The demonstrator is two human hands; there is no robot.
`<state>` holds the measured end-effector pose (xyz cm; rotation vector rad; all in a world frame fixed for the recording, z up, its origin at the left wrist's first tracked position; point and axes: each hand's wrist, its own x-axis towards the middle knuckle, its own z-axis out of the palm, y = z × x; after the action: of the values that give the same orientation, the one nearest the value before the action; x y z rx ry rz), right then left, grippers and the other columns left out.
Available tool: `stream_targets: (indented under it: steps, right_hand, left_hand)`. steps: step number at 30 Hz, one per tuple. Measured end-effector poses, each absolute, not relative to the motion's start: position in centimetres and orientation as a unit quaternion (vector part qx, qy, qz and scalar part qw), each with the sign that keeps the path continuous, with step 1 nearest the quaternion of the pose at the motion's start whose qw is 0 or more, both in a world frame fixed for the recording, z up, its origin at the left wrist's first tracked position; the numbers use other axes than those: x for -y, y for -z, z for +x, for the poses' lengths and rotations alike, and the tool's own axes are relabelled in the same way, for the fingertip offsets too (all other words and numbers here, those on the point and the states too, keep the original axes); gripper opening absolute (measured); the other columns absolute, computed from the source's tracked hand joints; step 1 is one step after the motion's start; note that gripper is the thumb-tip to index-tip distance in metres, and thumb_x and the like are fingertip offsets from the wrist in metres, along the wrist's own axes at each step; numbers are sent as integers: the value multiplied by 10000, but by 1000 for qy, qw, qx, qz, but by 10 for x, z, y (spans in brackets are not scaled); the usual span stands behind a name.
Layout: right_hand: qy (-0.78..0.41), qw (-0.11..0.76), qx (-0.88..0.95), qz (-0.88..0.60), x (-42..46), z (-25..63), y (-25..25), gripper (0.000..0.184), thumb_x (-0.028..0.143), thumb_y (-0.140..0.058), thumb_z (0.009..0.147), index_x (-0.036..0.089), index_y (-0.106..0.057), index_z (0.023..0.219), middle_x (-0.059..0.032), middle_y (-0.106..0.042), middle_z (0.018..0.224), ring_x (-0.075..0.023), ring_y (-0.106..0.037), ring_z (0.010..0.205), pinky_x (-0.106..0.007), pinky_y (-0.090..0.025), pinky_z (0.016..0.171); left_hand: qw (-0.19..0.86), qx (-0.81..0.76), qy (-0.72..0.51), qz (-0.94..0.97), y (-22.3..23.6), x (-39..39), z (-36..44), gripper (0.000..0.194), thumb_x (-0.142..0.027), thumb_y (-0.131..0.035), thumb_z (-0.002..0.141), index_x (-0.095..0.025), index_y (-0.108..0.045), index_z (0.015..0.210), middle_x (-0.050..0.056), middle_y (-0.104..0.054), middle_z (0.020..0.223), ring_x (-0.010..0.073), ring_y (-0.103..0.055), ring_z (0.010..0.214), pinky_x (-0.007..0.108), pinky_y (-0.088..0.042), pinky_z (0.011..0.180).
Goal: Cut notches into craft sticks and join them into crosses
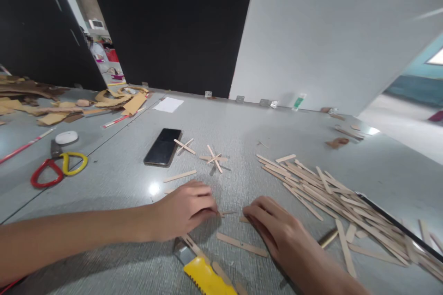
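Note:
My left hand (194,209) is closed low over the grey table, its fingertips pinched at a thin piece of wooden craft stick (228,212). Across a small gap, my right hand (277,226) has its fingers together on a short craft stick piece (244,219), mostly hidden beneath them. Between and below the hands lies a longer craft stick (242,244). A yellow utility knife (209,276) rests near my left wrist with its blade out. Beyond the hands are a star of crossed sticks (214,159) and a smaller crossed pair (185,146).
A loose pile of craft sticks (321,193) spreads at right, with a long dark rod (398,223) across it. A black phone (162,147), red-and-yellow scissors (57,169), a white mouse-like object (66,137) and cardboard scraps (55,110) lie left. Upright panels (176,27) border the back.

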<state>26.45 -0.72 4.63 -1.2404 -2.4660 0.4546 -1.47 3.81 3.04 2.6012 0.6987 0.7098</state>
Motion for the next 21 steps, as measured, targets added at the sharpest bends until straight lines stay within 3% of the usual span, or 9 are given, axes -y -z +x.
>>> stream_targets:
  steps: [5,10,21]
  right_hand:
    - [-184,164,864,-439,7,262,-56,199,128,-506,1082,223,-680,1058,-51,-642,1041,-211,-666,943,-372,-537,840]
    - [-204,210,867,-402,9,258,-51,227,122,-515,1072,220,-720,1064,-56,-652,1031,-196,-669,906,-335,-539,792]
    - [-217,228,874,-370,16,253,-43,216,142,-498,1092,243,-688,1117,-46,-647,1048,-187,-663,940,-327,-539,821]
  left_hand:
    - [193,-240,-265,914,-31,-38,-17,111,-161,-604,1054,-174,-714,1046,18,-668,900,174,-609,874,300,-455,854]
    - [189,-218,-253,923,-33,-37,-18,143,-180,-587,1066,-181,-728,1043,10,-658,888,163,-610,837,314,-444,876]
    - [154,-188,-247,938,-28,-37,-20,256,-300,-513,1112,-192,-741,1067,24,-640,864,173,-605,809,333,-424,855]
